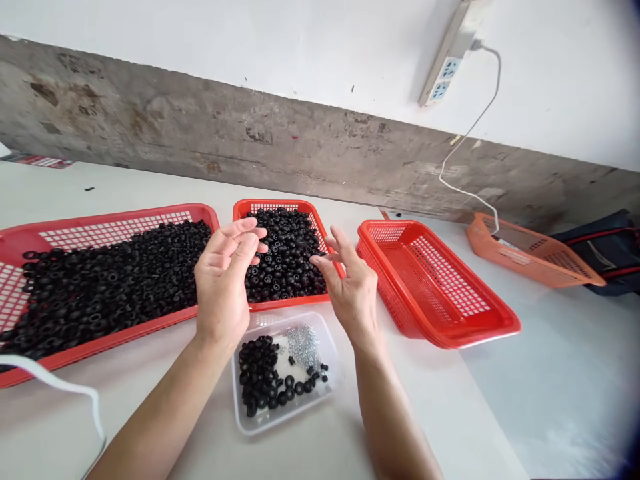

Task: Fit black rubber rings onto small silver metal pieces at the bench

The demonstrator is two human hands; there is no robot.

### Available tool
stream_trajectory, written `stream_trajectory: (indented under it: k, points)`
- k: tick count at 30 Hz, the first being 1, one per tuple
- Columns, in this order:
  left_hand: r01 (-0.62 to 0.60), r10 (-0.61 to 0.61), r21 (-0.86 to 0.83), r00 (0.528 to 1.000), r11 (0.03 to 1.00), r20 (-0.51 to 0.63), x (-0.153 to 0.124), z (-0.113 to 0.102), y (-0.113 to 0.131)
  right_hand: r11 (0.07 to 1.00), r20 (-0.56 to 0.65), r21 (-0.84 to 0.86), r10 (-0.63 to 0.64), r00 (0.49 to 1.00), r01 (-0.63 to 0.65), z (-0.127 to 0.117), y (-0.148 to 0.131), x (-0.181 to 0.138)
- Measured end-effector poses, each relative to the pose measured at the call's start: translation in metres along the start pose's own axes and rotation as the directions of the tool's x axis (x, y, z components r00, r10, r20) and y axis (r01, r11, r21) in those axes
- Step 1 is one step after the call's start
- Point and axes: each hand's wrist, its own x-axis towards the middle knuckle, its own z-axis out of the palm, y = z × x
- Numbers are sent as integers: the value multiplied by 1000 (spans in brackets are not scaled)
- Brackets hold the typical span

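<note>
My left hand (pixel 223 280) hangs in the air with its fingers curled, over the near rim of a small red plastic basket (pixel 280 206). That basket is heaped with black rubber rings (pixel 285 257). Nothing shows in my left hand's fingers, though they could hide a small piece. My right hand (pixel 347 287) has its fingers spread at the basket's right corner and holds nothing visible. Below both hands stands a clear plastic tray (pixel 280 321) with black rings (pixel 260 373) and a pile of small silver metal parts (pixel 303 347).
A large red basket (pixel 125 223) full of black rings lies at the left. An unfilled red basket (pixel 430 280) and an orange basket (pixel 530 253) sit to the right. A dark bag (pixel 600 253), wall power strip (pixel 443 70) and white cables (pixel 55 380) are nearby.
</note>
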Motion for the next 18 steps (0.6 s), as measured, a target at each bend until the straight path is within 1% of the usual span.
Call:
stream_trajectory:
  k: [1,3,5,7,9,11,12,13,15,16,17,18]
  points:
    - [22,-22,-18,1000,1000,2,1,0,-1,999,43,23,47,998,-49,-1,-1,2]
    - [36,-37,-51,999,998,-3,3,-1,-2,988,80,85,126,989,-132,-4,-3,4]
    - [26,-27,-76,999,997,-17,5,-2,-2,976,107,124,164,981,-176,-7,-7,3]
    - [49,-49,-99,999,994,-4,6,-3,-1,979,116,118,151,982,-165,-8,-12,1]
    - [121,-115,-128,992,984,54,6,-4,1,989,144,98,101,984,-115,-9,-16,0]
    - [213,-195,-148,972,966,130,6,-4,3,995,240,81,41,970,-62,-11,-20,0]
    - [254,-229,-145,959,956,166,6,-4,3,996,321,74,14,947,-40,-12,-22,0]
    - [286,-258,-134,946,949,196,5,-3,4,997,413,69,-13,911,-17,-14,-23,0]
    - [331,-301,-106,926,938,230,3,-2,5,998,590,61,-56,806,24,-18,-25,-1]
    - [341,-311,-97,921,935,236,2,-1,6,998,646,58,-64,761,35,-19,-26,-1]
    - [344,-314,-95,918,934,242,1,0,7,998,673,56,-58,738,27,-20,-26,-2]
    - [342,-310,-97,917,935,251,0,0,8,998,672,59,-39,740,-1,-21,-26,-4]
